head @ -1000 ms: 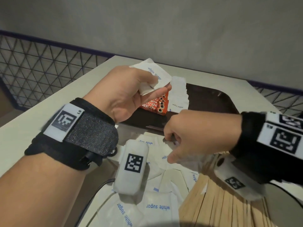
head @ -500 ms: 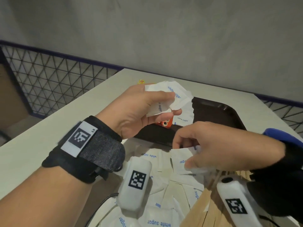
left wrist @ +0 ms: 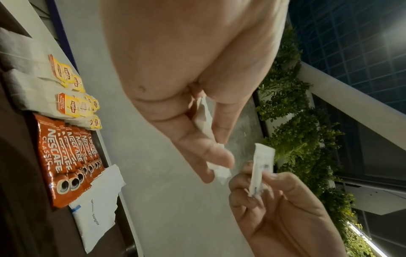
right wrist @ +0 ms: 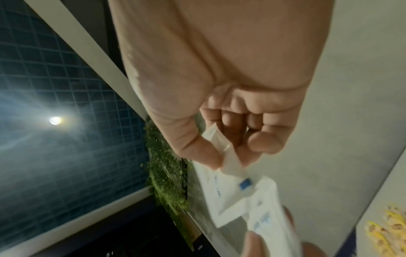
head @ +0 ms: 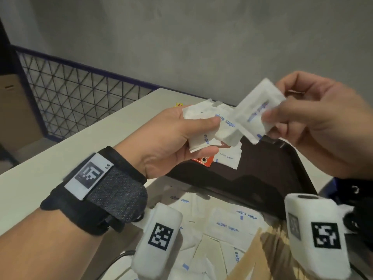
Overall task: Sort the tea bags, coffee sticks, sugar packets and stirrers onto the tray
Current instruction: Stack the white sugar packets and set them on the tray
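My left hand (head: pixel 193 134) grips a small bunch of white sugar packets (head: pixel 207 126) above the dark tray (head: pixel 282 174). My right hand (head: pixel 282 118) pinches one more sugar packet (head: pixel 256 112) by its edge and holds it against that bunch. The left wrist view shows the same pinched packet (left wrist: pixel 261 167) edge-on, and on the tray a row of orange coffee sticks (left wrist: pixel 66 160), yellow-tagged tea bags (left wrist: pixel 72 93) and a sugar packet (left wrist: pixel 94 212). Several loose sugar packets (head: pixel 228 225) lie on the table in front of the tray, beside wooden stirrers (head: pixel 260 257).
The white table (head: pixel 80 150) runs to a grey wall behind. A black wire-mesh fence (head: pixel 66 98) with a blue rail stands off the table's left edge. Camera housings (head: pixel 157 239) hang under both wrists.
My right hand has lifted a sugar packet from the loose pile and carried it up to the bunch in my left hand. My left hand has risen a little.
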The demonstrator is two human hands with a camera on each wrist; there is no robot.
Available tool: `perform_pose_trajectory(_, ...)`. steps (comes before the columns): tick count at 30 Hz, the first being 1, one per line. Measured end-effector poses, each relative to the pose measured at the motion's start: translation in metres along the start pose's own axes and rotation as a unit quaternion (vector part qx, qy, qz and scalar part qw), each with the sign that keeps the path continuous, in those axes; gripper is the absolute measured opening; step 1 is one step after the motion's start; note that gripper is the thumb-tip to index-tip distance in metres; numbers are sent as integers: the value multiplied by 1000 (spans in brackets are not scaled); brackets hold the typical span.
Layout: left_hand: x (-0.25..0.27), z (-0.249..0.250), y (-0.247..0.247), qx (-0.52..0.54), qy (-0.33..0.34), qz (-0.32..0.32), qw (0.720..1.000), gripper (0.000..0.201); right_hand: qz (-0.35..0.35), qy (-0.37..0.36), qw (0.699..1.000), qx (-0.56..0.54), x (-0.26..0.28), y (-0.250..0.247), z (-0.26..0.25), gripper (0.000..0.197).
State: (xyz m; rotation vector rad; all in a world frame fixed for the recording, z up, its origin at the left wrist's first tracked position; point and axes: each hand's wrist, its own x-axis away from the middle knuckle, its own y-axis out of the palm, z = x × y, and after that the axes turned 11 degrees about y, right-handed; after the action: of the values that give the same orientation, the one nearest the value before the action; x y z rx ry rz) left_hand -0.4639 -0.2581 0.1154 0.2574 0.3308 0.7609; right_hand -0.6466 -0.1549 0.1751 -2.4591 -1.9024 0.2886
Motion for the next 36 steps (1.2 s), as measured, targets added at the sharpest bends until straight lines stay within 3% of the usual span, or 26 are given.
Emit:
perform_pose_trajectory(9, -1, -2, -1, 47, 11, -19, 999, 28, 41, 84, 995, 39, -5, 17, 24, 51)
perform_pose_trajectory(18, -2, -8, -2, 24, 17, -59, 998, 39, 109, 79, 983, 128, -7, 20, 31, 1)
perform_pose_trajectory(22, -2, -9, -1, 10, 18, -47, 999, 45, 107, 80, 980, 146, -8, 19, 35, 5)
perform_pose_trajectory(29, -4, -9, -1, 20, 28, 32, 999, 35, 95, 96, 972, 194, -11, 13, 36, 9)
perform_pose_trajectory(36, -2, -11, 5, 8, 9, 7, 1000, 28, 65, 95, 971, 209, -10, 13, 38, 4)
